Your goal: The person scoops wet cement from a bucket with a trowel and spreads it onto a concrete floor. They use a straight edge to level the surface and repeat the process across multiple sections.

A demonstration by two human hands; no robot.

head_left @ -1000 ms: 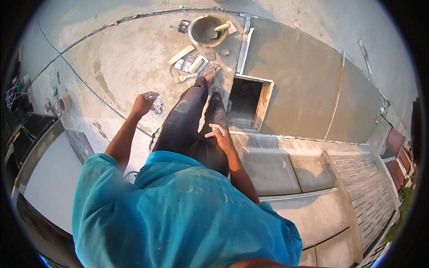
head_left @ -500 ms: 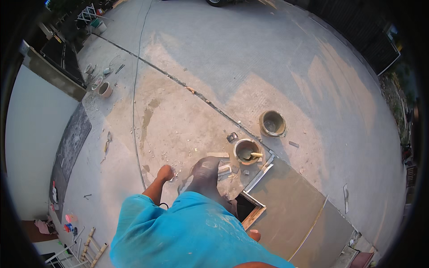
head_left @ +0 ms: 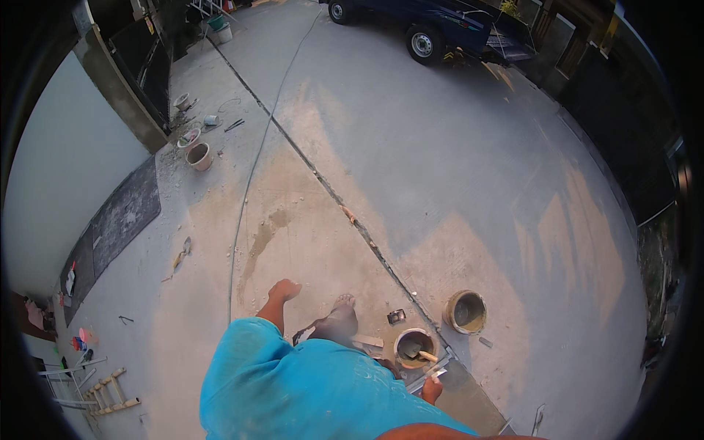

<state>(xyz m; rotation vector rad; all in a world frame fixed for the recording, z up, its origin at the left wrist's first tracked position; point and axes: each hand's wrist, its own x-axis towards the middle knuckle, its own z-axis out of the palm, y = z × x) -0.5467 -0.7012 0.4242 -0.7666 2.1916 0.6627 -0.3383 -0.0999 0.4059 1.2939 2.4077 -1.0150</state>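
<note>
My left hand (head_left: 284,290) hangs over the dusty concrete left of my bare foot (head_left: 345,303), its fingers too blurred to read. My right hand (head_left: 431,389), low beside my blue shirt, has curled fingers next to a pale, shiny piece that I cannot make out. Just above it stands a bucket (head_left: 415,331) of grey mix, a trowel with a yellow handle (head_left: 425,355) inside. A flat board (head_left: 367,340) lies left of that bucket, a small dark metal item (head_left: 396,316) behind it. The smooth grey screed (head_left: 477,407) lies at lower right, mostly cut off.
A second bucket (head_left: 451,312) stands right of the first. A long groove (head_left: 308,165) and a hose (head_left: 249,183) cross the concrete. Pots (head_left: 199,158) stand by the left wall, a wooden ladder (head_left: 114,392) lies at lower left, and a dark blue pickup (head_left: 455,33) is parked at the back.
My view has swung up and away from my legs and the square opening, bringing the yard and pickup into view. My right hand has moved from my thigh to beside the bucket.
</note>
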